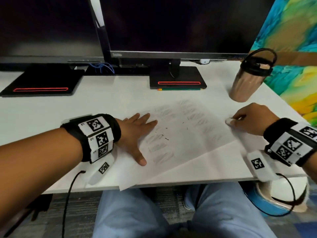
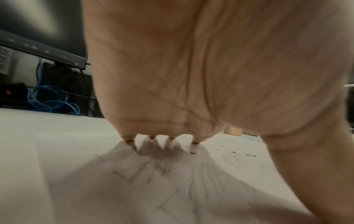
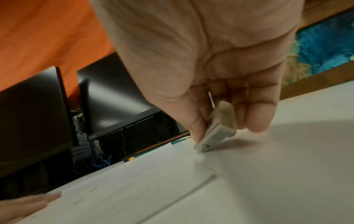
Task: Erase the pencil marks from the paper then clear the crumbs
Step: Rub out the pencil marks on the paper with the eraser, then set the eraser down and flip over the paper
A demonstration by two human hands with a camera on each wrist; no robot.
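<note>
A white sheet of paper (image 1: 181,140) with faint pencil scribbles lies skewed on the desk, dark eraser crumbs (image 1: 166,138) scattered over its middle. My left hand (image 1: 137,133) lies flat on the sheet's left part, fingers straight and spread, pressing it down; in the left wrist view the fingertips (image 2: 193,149) touch the paper (image 2: 134,189). My right hand (image 1: 248,120) pinches a small white eraser (image 1: 229,121) between thumb and fingers at the paper's right edge. The right wrist view shows the eraser (image 3: 216,131) tilted, its corner on the desk just off the paper's corner (image 3: 191,171).
Two black monitors stand at the back, their bases (image 1: 178,79) on the white desk (image 1: 85,107). A green pencil (image 1: 180,89) lies against the right base. A metal tumbler (image 1: 248,78) stands at the back right. The desk's front edge is close to my lap.
</note>
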